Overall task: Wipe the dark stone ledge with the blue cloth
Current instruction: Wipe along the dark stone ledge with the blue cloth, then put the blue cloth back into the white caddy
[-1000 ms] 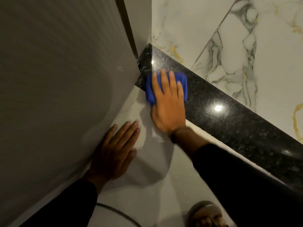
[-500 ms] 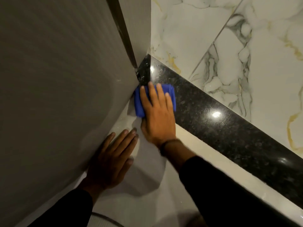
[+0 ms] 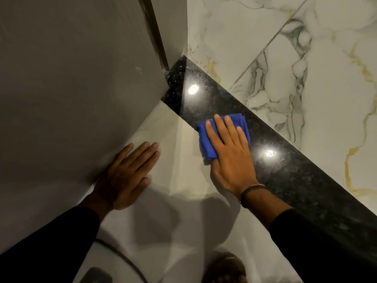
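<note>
The dark speckled stone ledge [image 3: 285,172] runs diagonally from the top centre to the lower right, glossy with two light reflections. A folded blue cloth [image 3: 206,139] lies on its near edge, partly hanging over onto the pale surface. My right hand [image 3: 230,158] presses flat on the cloth, fingers spread and pointing up. My left hand [image 3: 126,172] rests flat and open on the pale surface below the grey wall, holding nothing.
A grey wall panel [image 3: 71,88] fills the left and meets the ledge's far end at a corner. White marble tiles with grey and gold veins [image 3: 306,68] rise behind the ledge. A foot in a sandal [image 3: 224,270] shows at the bottom.
My right hand has slid the blue cloth along the ledge away from the corner by the grey wall, toward the right. The left hand stays flat in place.
</note>
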The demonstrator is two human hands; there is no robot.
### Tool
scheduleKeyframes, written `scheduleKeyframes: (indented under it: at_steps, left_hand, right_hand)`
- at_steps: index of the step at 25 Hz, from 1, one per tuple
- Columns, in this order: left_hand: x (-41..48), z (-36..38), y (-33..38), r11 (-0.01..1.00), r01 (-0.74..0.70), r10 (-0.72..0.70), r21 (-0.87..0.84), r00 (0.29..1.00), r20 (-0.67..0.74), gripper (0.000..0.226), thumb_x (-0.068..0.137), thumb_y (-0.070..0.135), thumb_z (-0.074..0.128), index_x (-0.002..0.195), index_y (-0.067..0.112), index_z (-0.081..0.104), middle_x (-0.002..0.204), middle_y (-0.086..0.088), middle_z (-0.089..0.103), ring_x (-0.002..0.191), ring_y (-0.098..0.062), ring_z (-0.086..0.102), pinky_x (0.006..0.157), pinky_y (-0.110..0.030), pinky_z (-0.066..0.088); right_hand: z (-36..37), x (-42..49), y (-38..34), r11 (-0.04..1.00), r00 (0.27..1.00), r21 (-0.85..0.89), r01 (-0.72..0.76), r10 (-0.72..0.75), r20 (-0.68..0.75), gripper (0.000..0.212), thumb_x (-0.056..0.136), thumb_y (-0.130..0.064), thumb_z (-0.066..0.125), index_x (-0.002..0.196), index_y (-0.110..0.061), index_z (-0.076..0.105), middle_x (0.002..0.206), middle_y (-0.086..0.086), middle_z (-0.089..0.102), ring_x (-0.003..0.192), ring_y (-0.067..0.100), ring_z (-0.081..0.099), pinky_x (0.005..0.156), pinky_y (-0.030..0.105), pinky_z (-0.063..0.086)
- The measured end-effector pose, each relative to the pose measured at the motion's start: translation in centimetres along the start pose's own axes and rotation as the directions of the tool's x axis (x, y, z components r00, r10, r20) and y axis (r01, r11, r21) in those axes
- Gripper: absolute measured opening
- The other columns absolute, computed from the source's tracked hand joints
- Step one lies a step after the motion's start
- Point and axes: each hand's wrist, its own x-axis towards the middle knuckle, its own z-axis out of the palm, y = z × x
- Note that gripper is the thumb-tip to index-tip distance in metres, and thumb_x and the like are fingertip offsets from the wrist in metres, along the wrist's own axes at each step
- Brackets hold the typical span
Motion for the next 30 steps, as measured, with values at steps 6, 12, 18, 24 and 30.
scheduleKeyframes:
  at_steps: [6, 12, 18, 24, 30]
  left_hand:
    - [0.3, -1.5, 2.1, 0.985, 0.061, -0.070, 0.159, 0.996, 0.053, 0.069, 0.108, 0.033, 0.038, 0.170, 0.003, 0.029, 0.180, -0.019, 0.029, 0.164, -0.039, 0.035, 0.132, -0.060, 0.031]
    - [1.4, -4.2, 10.9, 0.977, 0.209, -0.211, 0.035, 0.970, 0.119, 0.067, 0.109, 0.035, 0.035, 0.170, 0.006, 0.034, 0.180, -0.016, 0.031, 0.166, -0.036, 0.032, 0.133, -0.059, 0.030]
    - [2.2, -10.2, 21.6, 0.929, 0.361, -0.339, -0.077, 0.918, 0.207, 0.072, 0.111, 0.044, 0.025, 0.172, 0.007, 0.025, 0.183, -0.015, 0.022, 0.169, -0.035, 0.021, 0.136, -0.059, 0.022]
    - [-5.2, -21.8, 30.7, 0.807, 0.574, -0.521, -0.136, 0.802, 0.291, 0.075, 0.111, 0.048, 0.026, 0.173, 0.008, 0.020, 0.183, -0.016, 0.019, 0.169, -0.035, 0.021, 0.136, -0.058, 0.017]
    - [-18.6, -32.2, 36.4, 0.622, 0.772, -0.710, -0.130, 0.627, 0.322, 0.082, 0.108, 0.057, 0.011, 0.172, 0.008, 0.027, 0.181, -0.015, 0.025, 0.168, -0.035, 0.026, 0.135, -0.057, 0.027]
  right_hand:
    - [-1.6, 1.5, 3.4, 0.988, 0.986, -0.019, 0.153, -0.151, 0.074, 0.079, 0.094, -0.019, 0.051, 0.167, -0.023, 0.019, 0.176, 0.008, 0.016, 0.163, 0.031, 0.006, 0.132, 0.054, 0.001]
    - [-5.1, -16.4, 13.6, 0.997, 0.979, -0.037, 0.073, -0.065, 0.192, 0.075, 0.100, -0.027, 0.042, 0.167, -0.033, 0.008, 0.176, 0.000, 0.006, 0.164, 0.025, -0.002, 0.131, 0.042, -0.012]
    - [-9.9, -14.9, 12.3, 0.996, 0.913, -0.085, -0.018, 0.051, 0.404, 0.075, 0.101, -0.010, 0.051, 0.167, -0.026, 0.017, 0.175, 0.004, 0.015, 0.162, 0.033, 0.010, 0.132, 0.050, 0.011]
    - [-19.8, -21.0, 0.0, 0.999, 0.929, -0.053, 0.009, 0.011, 0.369, 0.079, 0.098, -0.002, 0.050, 0.166, -0.027, 0.019, 0.175, 0.004, 0.017, 0.163, 0.033, 0.009, 0.132, 0.050, 0.010]
    - [-26.5, -28.9, -17.2, 0.978, 0.867, 0.044, 0.204, -0.201, 0.455, 0.073, 0.098, -0.024, 0.039, 0.166, -0.030, 0.014, 0.175, 0.000, 0.008, 0.162, 0.027, -0.003, 0.132, 0.053, 0.015]
